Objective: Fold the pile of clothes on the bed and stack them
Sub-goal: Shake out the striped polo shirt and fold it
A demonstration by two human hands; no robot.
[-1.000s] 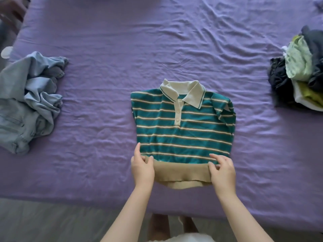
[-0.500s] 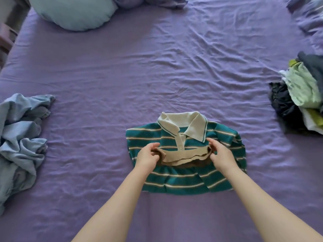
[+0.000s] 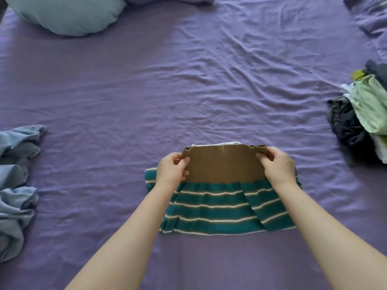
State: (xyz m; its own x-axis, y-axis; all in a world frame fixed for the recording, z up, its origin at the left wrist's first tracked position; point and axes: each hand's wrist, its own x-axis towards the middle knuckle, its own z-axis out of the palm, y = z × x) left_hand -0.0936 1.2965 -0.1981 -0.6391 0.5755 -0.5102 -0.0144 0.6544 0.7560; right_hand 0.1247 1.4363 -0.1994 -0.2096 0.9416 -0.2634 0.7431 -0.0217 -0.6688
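A teal polo shirt [image 3: 219, 210] with white stripes lies on the purple bed [image 3: 188, 91] in front of me, folded in half upward. Its tan hem band [image 3: 224, 164] now lies over the collar, of which only a thin white edge shows. My left hand [image 3: 172, 169] pinches the band's left corner. My right hand [image 3: 277, 166] pinches its right corner. Both arms reach in from the bottom of the view.
A crumpled light-blue denim garment [image 3: 14, 185] lies at the left edge. A pile of dark, green and white clothes [image 3: 360, 116] sits at the right edge. A pale blue pillow [image 3: 65, 13] rests at the far left; rumpled purple bedding [image 3: 368, 13] at far right.
Both hands have carried the tan hem from the shirt's near edge up and over to the collar, folding the shirt in half. The buttons and collar are now covered.
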